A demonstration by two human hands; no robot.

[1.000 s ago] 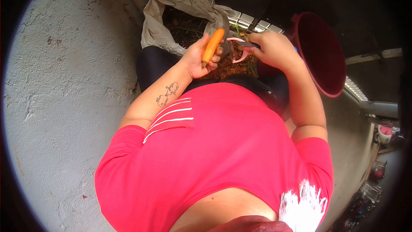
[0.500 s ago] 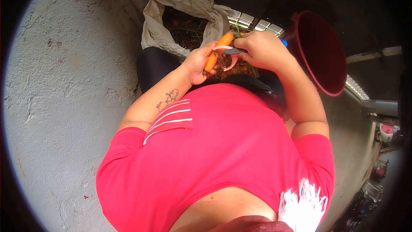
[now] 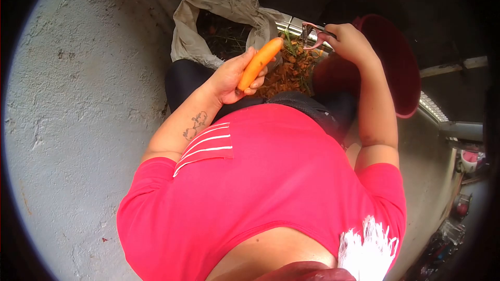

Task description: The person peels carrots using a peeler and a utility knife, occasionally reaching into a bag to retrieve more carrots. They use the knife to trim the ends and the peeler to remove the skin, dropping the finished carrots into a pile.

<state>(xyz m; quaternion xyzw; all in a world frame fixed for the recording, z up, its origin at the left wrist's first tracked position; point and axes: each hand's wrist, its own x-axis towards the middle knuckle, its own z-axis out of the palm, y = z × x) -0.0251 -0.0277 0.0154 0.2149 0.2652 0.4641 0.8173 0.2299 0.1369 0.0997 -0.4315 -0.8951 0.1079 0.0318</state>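
Note:
An orange carrot (image 3: 261,63) lies slantwise in my left hand (image 3: 233,77), whose fingers wrap round its lower part; the far end sticks out bare. My right hand (image 3: 350,42) grips a pink vegetable peeler (image 3: 314,38) by its handle, with the blade end pointing left. A gap separates the peeler from the carrot. Under and between my hands, a heap of orange peelings (image 3: 296,67) with some green stems shows beyond my lap. What holds the heap is mostly hidden.
A pale woven sack (image 3: 186,31) with a rolled-open mouth stands ahead to the left, plant scraps inside. A dark red tub (image 3: 393,62) is close by on the right, partly behind my right hand. A rough grey wall (image 3: 88,99) runs along the left.
My right hand has lifted the peeler off the carrot and moved right and away toward the tub. The carrot stays in my left hand, now more fully in view.

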